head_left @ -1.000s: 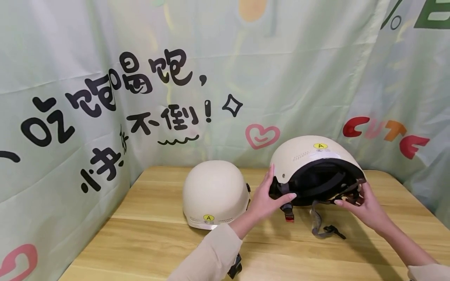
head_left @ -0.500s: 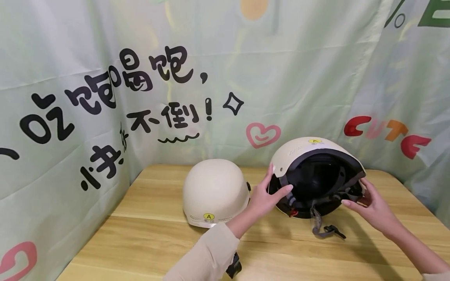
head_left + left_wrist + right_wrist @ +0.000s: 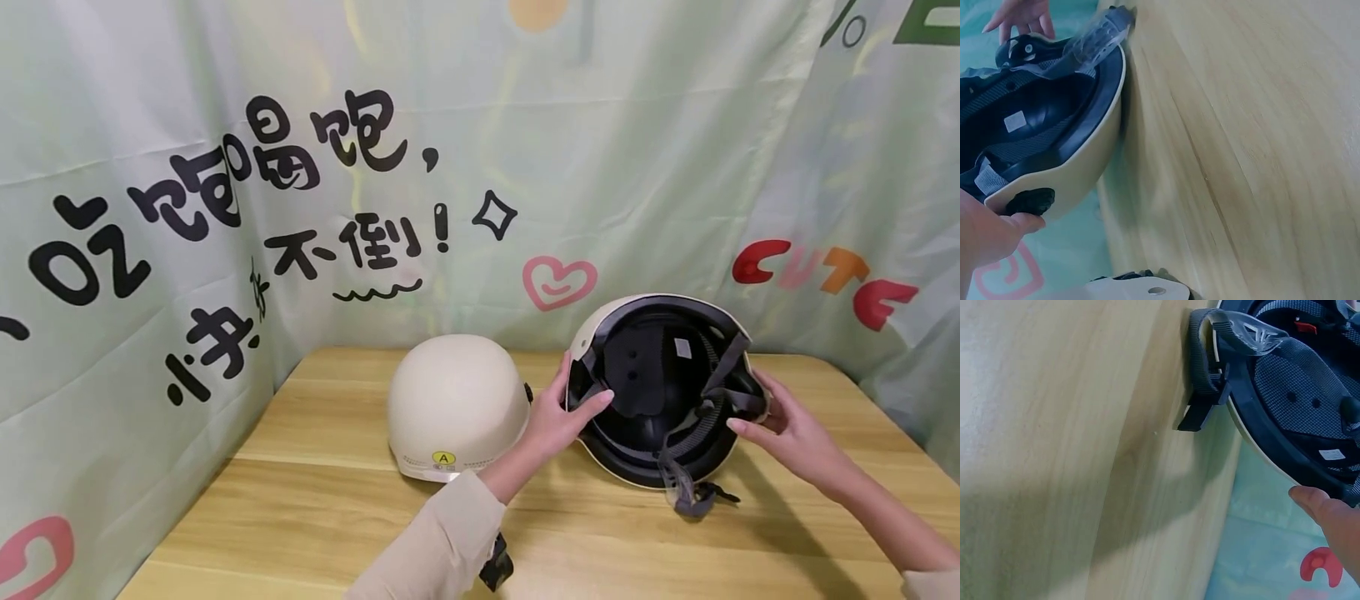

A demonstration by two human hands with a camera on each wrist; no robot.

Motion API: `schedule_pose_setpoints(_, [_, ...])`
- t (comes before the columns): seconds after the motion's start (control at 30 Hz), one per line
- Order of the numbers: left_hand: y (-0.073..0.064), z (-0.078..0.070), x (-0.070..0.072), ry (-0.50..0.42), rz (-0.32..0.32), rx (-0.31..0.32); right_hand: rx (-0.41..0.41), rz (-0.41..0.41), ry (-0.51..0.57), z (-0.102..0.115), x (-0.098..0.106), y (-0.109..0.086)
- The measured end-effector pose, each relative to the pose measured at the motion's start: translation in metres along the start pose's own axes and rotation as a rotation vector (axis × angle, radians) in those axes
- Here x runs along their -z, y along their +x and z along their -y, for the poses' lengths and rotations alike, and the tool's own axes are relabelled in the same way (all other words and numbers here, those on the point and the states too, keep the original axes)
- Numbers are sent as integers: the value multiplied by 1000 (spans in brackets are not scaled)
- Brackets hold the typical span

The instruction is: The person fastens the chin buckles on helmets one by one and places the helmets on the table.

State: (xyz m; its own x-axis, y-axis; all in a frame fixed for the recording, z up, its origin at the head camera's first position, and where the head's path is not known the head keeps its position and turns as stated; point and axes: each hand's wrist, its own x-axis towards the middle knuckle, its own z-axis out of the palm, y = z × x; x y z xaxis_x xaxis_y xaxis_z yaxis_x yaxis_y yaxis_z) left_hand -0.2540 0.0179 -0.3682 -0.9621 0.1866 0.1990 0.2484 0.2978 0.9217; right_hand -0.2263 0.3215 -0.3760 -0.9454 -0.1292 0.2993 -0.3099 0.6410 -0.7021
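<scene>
A cream helmet [image 3: 637, 379] at the right faces me with its hollow side, showing black padding, a small white label [image 3: 682, 348] and grey webbing. My left hand [image 3: 558, 421] grips its left rim, thumb on the front edge and fingers behind. On the right side, my right hand [image 3: 798, 437] holds the rim between thumb and fingers. A chin strap [image 3: 693, 500] with a black buckle [image 3: 1197, 415] hangs from the lower rim over the table. Just left stands a second cream helmet [image 3: 457, 400], dome up, bearing a yellow "A" sticker [image 3: 443, 458].
The wooden table [image 3: 300, 500] runs back to a pale green printed curtain [image 3: 645, 183]. Beneath my left sleeve [image 3: 427, 546] a black strap piece [image 3: 497, 567] pokes out. My left forearm crosses in front of the second helmet's right side.
Both hands have tipped the right helmet back, so its opening now faces me and its "A" sticker has gone out of sight. The second helmet stays put.
</scene>
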Motion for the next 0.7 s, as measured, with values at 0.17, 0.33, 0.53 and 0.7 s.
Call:
schedule_pose_setpoints(0.17, [1,0,2,-28,20,-38,-57,36,-2,1,1,5])
schedule_pose_setpoints(0.33, [3,2,1,-43,38,-56,-109,83,82,-1,1,8])
schedule_pose_setpoints(0.53, [4,7,2,-79,44,-20,-172,110,72,1,1,14])
schedule_pose_setpoints(0.7, [5,9,3,-122,31,-2,-210,137,53,9,3,19])
